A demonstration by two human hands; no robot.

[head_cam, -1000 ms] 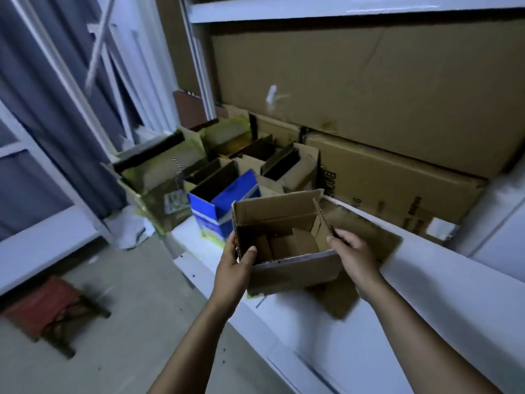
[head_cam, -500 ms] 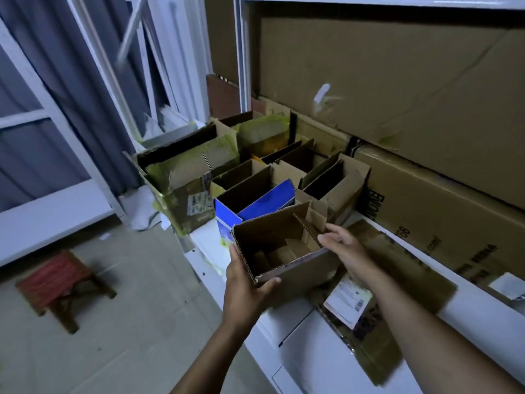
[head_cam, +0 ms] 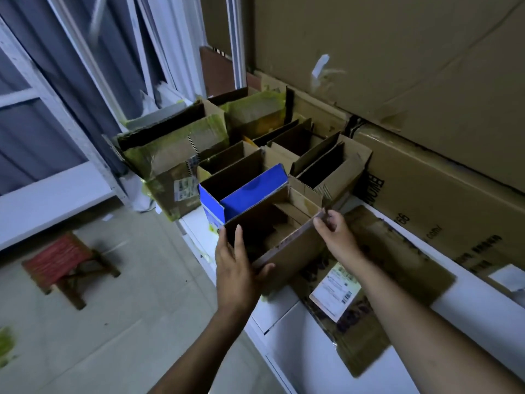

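Holding a small open brown cardboard box point(head_cam: 295, 248) at the front edge of the long white ledge point(head_cam: 298, 345), the person has both hands on it. The left hand point(head_cam: 235, 268) cups the near left corner, one finger lying straight up the left wall and the thumb hooked round the bottom of the front wall. I judge this the load-bearing hold. The right hand point(head_cam: 335, 237) pinches the top right corner of the front wall between thumb and fingertips, which looks like a steering hold rather than a carrying one. The box sits tilted, mouth up, with its inner flaps folded down inside. Its far wall is touching or just beside the blue-sided open cardboard box point(head_cam: 250, 191), the nearest of a cluster of open brown cartons point(head_cam: 326, 169) packed side by side toward the ledge's left end. It is probably being lined up to join that cluster, mouth up like the rest. I cannot tell whether its base rests on the ledge or hangs just above. A flattened brown cardboard sheet with a white shipping label point(head_cam: 397, 251) lies on the ledge to the right, its left part hidden under the box. Large brown cartons point(head_cam: 426, 180) line the back edge.
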